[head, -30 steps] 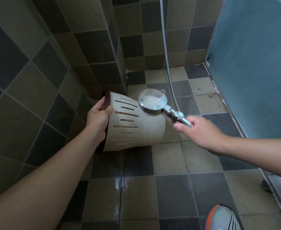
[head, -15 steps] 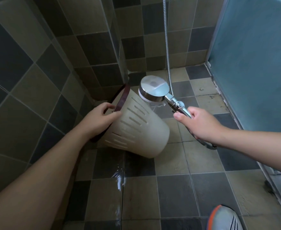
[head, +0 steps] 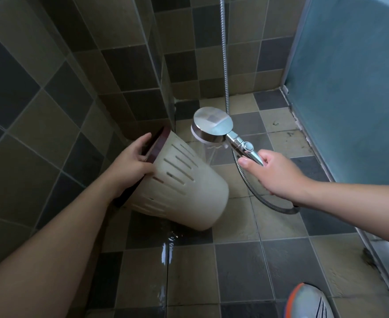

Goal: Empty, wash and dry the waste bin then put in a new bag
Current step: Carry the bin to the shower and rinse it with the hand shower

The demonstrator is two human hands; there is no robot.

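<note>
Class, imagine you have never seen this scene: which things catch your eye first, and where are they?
A cream slatted waste bin tilted at centre, gripped at its dark rim by the left hand. Just right of it, a shiny shower head, held by the right hand, sprays water downward. An orange-edged shoe sits bottom right.

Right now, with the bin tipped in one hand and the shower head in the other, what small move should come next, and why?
Probably swing the shower head left so its spray lands on the bin. The water falls just right of the bin's slotted wall onto the floor. The left hand grips the dark rim, bin tilted; the right hand holds the handle.
</note>
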